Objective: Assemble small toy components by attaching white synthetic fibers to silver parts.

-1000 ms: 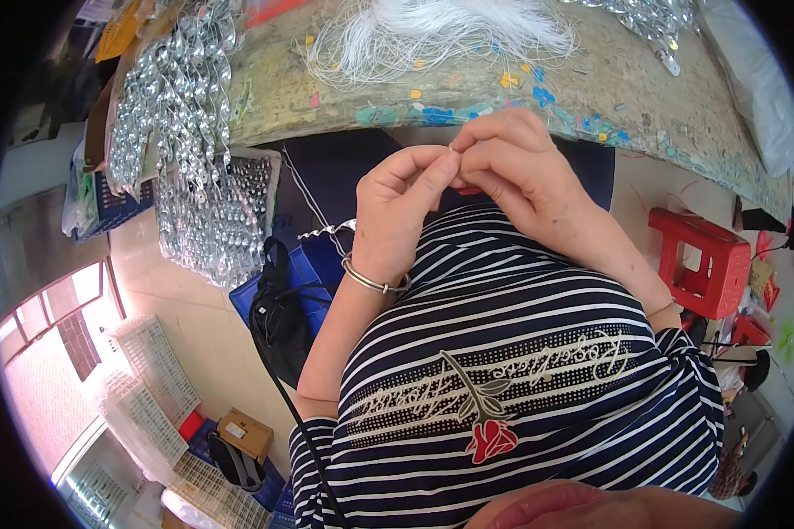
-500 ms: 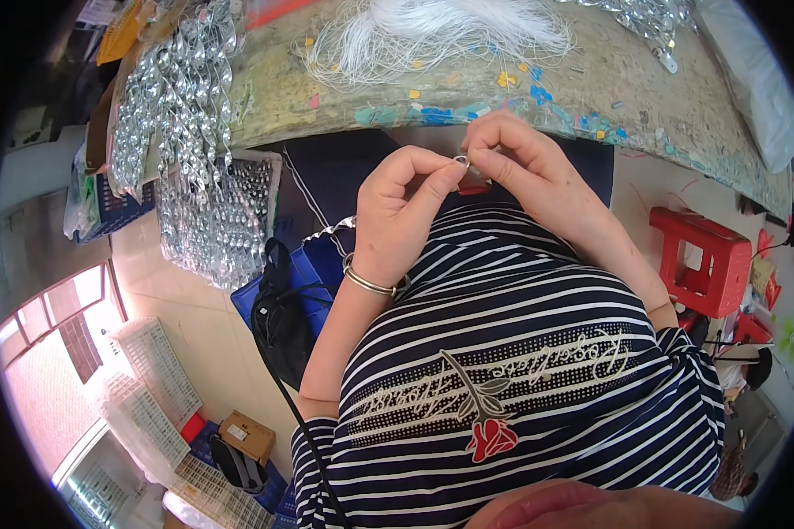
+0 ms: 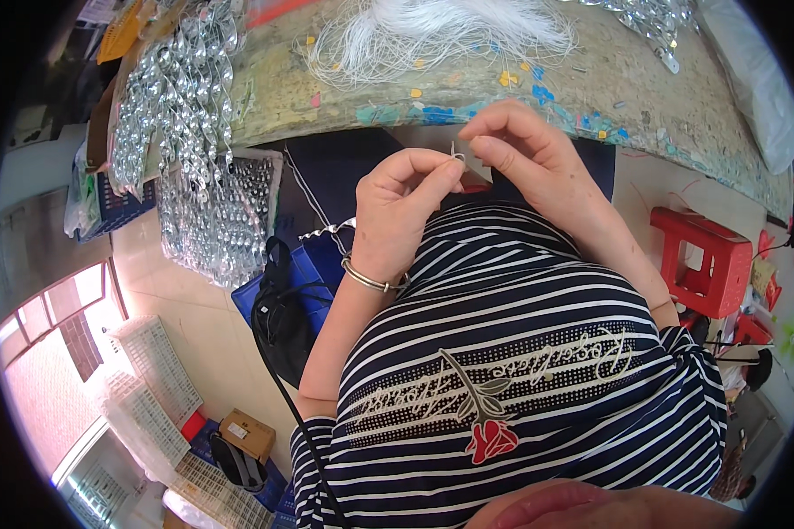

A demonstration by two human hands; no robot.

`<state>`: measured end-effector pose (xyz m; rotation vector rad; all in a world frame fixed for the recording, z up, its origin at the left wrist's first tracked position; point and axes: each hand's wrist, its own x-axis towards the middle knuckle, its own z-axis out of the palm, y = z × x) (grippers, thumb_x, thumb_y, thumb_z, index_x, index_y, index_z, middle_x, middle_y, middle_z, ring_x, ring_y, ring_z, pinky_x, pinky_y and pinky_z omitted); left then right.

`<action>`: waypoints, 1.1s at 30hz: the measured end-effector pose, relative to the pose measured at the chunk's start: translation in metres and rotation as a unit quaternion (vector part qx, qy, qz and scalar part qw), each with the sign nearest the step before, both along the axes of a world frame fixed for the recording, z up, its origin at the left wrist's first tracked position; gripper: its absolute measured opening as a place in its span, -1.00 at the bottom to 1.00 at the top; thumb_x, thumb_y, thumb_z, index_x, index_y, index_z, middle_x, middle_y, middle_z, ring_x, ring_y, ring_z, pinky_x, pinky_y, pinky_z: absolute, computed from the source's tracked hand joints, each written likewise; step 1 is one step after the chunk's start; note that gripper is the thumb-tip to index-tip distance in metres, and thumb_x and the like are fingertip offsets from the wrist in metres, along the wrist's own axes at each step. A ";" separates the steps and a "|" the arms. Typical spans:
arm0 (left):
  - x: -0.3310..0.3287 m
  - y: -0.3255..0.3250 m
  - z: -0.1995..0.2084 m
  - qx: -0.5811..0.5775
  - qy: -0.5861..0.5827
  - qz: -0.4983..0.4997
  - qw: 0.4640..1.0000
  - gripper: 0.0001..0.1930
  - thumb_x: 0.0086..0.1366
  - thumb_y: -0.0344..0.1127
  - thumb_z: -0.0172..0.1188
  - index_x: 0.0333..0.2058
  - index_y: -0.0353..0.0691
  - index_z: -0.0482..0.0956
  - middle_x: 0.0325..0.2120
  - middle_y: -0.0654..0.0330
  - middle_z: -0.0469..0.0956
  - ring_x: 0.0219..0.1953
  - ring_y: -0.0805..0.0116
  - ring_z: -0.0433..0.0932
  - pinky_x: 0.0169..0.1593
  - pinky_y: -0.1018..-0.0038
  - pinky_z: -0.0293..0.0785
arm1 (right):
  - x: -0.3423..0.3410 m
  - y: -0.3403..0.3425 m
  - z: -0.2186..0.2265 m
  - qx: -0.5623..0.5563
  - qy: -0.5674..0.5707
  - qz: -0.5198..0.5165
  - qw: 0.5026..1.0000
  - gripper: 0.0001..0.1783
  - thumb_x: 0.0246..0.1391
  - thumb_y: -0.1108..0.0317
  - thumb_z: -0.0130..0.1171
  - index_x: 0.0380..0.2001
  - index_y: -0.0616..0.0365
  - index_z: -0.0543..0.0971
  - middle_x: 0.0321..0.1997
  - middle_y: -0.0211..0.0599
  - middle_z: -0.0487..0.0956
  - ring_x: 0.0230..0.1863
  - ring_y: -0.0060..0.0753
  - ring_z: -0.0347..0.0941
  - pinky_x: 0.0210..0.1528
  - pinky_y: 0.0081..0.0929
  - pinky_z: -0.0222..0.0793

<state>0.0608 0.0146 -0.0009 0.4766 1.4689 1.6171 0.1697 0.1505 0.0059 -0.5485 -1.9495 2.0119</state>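
My left hand (image 3: 399,204) is closed in a pinch in front of my chest. Between its thumb and forefinger sits the small looped end of a twisted silver metal strip (image 3: 328,231). The strip's other end sticks out beside the wrist, which wears a bangle (image 3: 368,280); the palm hides its middle. Just to the right, my right hand (image 3: 535,159) hovers with curved fingers, slightly apart from the loop. A small gap shows between its thumb and forefinger, and I see nothing held there.
A worn table (image 3: 282,106) curves ahead, carrying a bundle of white strings (image 3: 450,40) and small coloured scraps. Many twisted silver strips (image 3: 190,115) hang over its left side. A red stool (image 3: 699,263) stands right, and a black bag (image 3: 282,309) lies at my left.
My right hand has moved slightly up and away from the loop, and its thumb and forefinger have parted. The left hand keeps its pinch; the loop there has turned more upright.
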 end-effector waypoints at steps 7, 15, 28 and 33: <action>0.000 0.001 -0.001 0.011 0.081 0.012 0.997 -0.93 0.16 -0.48 0.17 -0.37 -0.34 0.56 -0.50 0.28 0.55 -0.42 0.63 0.49 -0.29 0.72 0.40 | 0.004 0.000 0.010 0.234 0.001 0.029 0.972 -0.92 0.06 0.52 0.08 -0.34 0.23 0.51 -0.34 -0.36 0.42 -0.32 -0.56 0.36 -0.28 -0.67 0.28; 0.003 -0.001 -0.011 0.013 0.138 0.000 0.990 -0.90 0.20 -0.43 0.15 -0.32 -0.30 0.57 -0.48 0.31 0.55 -0.46 0.67 0.41 -0.43 0.74 0.27 | 0.002 -0.001 0.003 0.305 0.018 0.008 0.952 -0.91 -0.02 0.55 0.14 -0.38 0.23 0.53 -0.40 -0.31 0.44 -0.38 -0.48 0.41 -0.33 -0.62 0.32; 0.000 0.002 -0.021 -0.008 0.466 -0.011 0.885 -0.93 0.14 -0.55 0.14 -0.37 -0.35 0.54 -0.53 0.27 0.53 -0.51 0.56 0.44 -0.42 0.63 0.37 | -0.005 -0.003 -0.006 0.381 -0.014 0.003 0.924 -0.92 -0.11 0.56 0.18 -0.48 0.23 0.49 -0.47 -0.34 0.43 -0.48 -0.53 0.43 -0.45 -0.61 0.34; 0.004 0.002 -0.012 -0.006 0.064 0.040 0.997 -0.92 0.16 -0.47 0.16 -0.37 -0.34 0.56 -0.57 0.30 0.52 -0.60 0.67 0.33 -0.55 0.74 0.21 | -0.005 -0.004 -0.007 0.233 -0.021 -0.004 0.972 -0.94 -0.06 0.56 0.15 -0.46 0.22 0.48 -0.49 -0.44 0.41 -0.47 -0.66 0.39 -0.43 -0.70 0.31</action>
